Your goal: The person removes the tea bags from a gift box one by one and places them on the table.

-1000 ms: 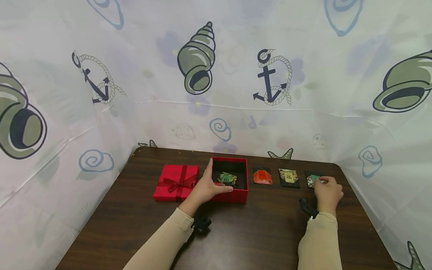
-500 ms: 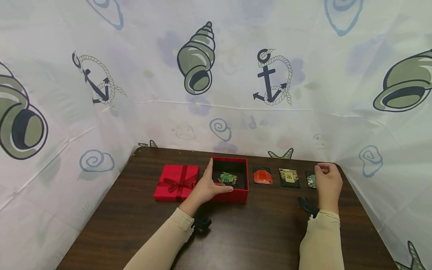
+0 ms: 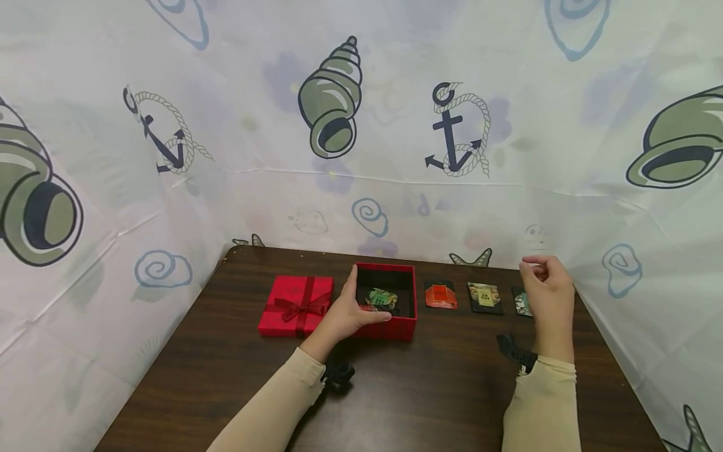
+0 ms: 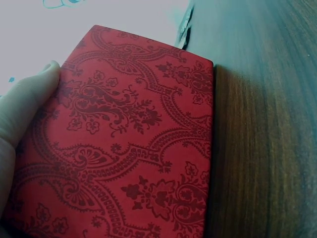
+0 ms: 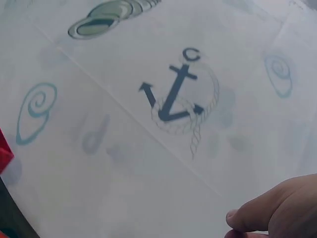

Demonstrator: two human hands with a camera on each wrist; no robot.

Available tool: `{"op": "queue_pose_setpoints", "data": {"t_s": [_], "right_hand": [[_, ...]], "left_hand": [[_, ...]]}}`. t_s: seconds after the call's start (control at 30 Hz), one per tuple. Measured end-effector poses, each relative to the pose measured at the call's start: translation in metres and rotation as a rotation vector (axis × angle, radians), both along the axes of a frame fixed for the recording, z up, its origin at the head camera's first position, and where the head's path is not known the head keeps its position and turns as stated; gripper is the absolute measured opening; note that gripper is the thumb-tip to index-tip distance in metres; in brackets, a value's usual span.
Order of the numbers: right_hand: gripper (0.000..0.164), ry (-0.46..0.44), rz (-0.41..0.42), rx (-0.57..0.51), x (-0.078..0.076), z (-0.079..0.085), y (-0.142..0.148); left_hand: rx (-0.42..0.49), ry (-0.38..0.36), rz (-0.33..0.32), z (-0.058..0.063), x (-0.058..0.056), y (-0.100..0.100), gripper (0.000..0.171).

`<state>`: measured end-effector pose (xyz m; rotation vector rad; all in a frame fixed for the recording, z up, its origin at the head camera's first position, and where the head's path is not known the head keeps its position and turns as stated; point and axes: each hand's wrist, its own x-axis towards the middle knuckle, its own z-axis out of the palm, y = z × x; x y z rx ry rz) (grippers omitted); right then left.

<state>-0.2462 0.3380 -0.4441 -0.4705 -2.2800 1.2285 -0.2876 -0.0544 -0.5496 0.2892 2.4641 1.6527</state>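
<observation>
My left hand [image 3: 342, 315] holds a red gift box [image 3: 401, 328] at its near left corner, thumb along the front rim and fingers at the left side. The box is uncovered, with a dark inside and green and red packets [image 3: 381, 298] at the bottom. Its patterned red wall [image 4: 129, 134] fills much of the left wrist view. My right hand [image 3: 549, 298] is raised over the table's right end, fingers loosely bent, with nothing visible in them. Beneath and partly hidden by it lies a dark green packet [image 3: 522, 302]. Only the thumb [image 5: 267, 208] and a fingertip show in the right wrist view.
Left of the box lies its red lid [image 3: 294, 304] with a ribbon bow. An orange packet [image 3: 440, 295] and a black-and-yellow packet [image 3: 484, 297] lie in a row to its right. A patterned cloth [image 3: 390, 125] hangs behind the brown table [image 3: 418, 389].
My right hand has lifted off the dark green packet and risen above it, leaving the packet on the table. The left hand and the box have stayed in place.
</observation>
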Motion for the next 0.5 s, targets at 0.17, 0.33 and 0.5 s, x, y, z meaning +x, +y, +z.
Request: {"op": "queue_pose_setpoints", "data": {"t_s": [0.17,0.33,0.5], "right_hand": [[0.029,-0.012,0.091,0.063,-0.001,0.005,-0.02],[0.027,-0.027,0.214,0.119,-0.004,0.002,-0.041],[0.025,-0.022,0.281,0.146,-0.005,0.0,-0.059]], "left_hand": [[0.008,-0.001,-0.003,0.0,0.0,0.0,0.143],[-0.004,-0.004,0.002,0.001,0.0,0.001,0.143],[-0.02,-0.003,0.01,0.001,-0.001,0.002,0.142]]}}
